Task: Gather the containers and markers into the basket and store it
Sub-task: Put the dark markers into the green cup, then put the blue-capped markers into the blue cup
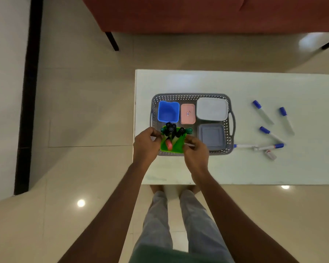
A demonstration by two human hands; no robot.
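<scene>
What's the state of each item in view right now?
basket: on table, not stored
green cup: held in basket by both hands, full of markers
blue cup: in basket, empty
white container: lidded
grey container: lidded
blue-capped markers: loose on table
left hand: gripping cup
right hand: gripping cup

Table: the white rectangular table (pixel 254 168) stands before the red upholstered sofa (pixel 198 14), with the person's legs at its near edge.
Basket: the grey perforated plastic basket (pixel 192 97) sits on the table's left part.
Basket, far row: the blue open plastic cup (pixel 168 111) at left, the pink lidded box (pixel 187 114) in the middle, the white lidded square container (pixel 211 109) at right.
Basket, near row: the green plastic cup holding dark-capped markers (pixel 176 145) at left, the grey lidded square container (pixel 211 136) at right.
Hands: the left hand (pixel 146 145) is on the green cup's left side, the right hand (pixel 196 150) on its right side.
Loose markers: the blue-capped white markers (pixel 262 112) lie scattered on the table right of the basket, one just beside its near right corner.
</scene>
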